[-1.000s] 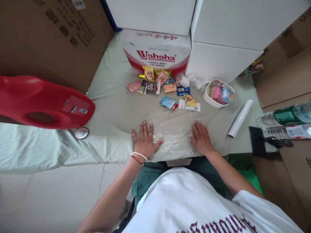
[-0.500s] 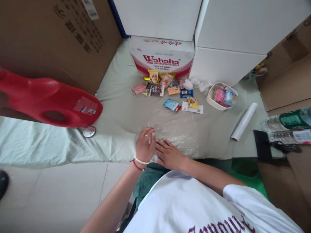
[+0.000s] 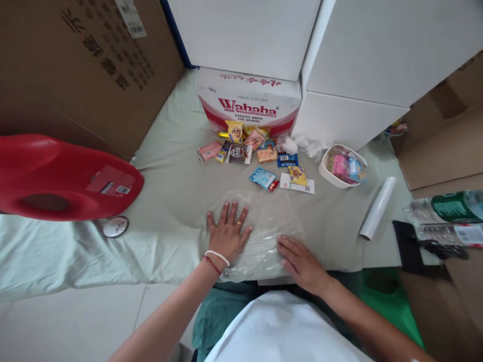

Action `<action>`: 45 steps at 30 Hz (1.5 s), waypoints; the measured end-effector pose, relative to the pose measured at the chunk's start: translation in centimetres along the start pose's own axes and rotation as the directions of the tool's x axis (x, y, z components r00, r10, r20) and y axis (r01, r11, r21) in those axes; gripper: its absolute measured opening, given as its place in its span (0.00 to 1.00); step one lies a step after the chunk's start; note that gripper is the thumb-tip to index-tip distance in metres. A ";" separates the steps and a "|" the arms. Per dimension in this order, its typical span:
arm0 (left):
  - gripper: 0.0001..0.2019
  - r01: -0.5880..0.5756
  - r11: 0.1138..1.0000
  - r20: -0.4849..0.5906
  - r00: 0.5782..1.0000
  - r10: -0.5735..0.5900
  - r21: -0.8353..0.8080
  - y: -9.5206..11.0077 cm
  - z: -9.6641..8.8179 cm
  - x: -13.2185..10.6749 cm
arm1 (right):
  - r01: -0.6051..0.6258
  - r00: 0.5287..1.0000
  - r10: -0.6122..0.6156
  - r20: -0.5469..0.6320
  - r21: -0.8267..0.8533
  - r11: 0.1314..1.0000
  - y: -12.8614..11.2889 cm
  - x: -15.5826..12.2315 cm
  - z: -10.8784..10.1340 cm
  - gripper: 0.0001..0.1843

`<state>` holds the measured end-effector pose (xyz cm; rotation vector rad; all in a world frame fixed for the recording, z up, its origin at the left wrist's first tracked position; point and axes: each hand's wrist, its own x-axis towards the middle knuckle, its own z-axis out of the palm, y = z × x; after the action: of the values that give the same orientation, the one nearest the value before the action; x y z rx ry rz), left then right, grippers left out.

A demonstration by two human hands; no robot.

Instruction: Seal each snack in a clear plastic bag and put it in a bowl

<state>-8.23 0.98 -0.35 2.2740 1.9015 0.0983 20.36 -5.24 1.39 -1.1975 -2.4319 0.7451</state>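
A clear plastic bag (image 3: 264,226) lies flat and wrinkled near the front edge of the cloth-covered surface. My left hand (image 3: 227,232), with a ring and bracelets, rests spread on the bag's left part, palm down. At its right side is my right hand (image 3: 300,259), fingers stretched out and touching the plastic near the edge. Neither hand grips anything. Beyond the bag lie several small packaged snacks, among them a blue packet (image 3: 263,177), a yellow packet (image 3: 298,175) on a white card (image 3: 307,186), and a dark packet (image 3: 239,153).
A white bowl (image 3: 325,172) of wrapped snacks and a white roll (image 3: 378,208) stand to the right, with plastic bottles (image 3: 455,207) farther over. At left are a red plastic jug (image 3: 83,188) and a round tin (image 3: 115,227). A Wahaha carton (image 3: 249,103) stands behind.
My hands have moved apart from each other. The left one has opened flat onto the bag, and the right one has slid right. The whole view has shifted slightly.
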 end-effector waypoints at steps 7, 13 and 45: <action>0.30 0.000 0.998 -0.022 1.000 -0.002 -0.061 -0.2 0.3 0.0 | -0.327 0.919 0.306 -0.248 -0.046 0.944 6.8 9.3 -8.2 0.19; 0.30 0.010 0.998 -0.007 1.000 -0.011 -0.061 -0.2 0.2 0.0 | -0.374 0.879 0.313 -0.359 -0.112 0.921 9.0 28.2 -10.8 0.17; 0.29 0.043 0.993 -0.039 0.998 -0.048 -0.112 0.0 0.3 0.2 | 0.204 0.969 -0.175 0.175 -0.162 0.966 2.5 9.4 -5.1 0.26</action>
<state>-8.18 1.17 -0.64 2.1716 1.9162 0.2418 18.94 5.13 4.62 -0.9779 -2.7486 0.5968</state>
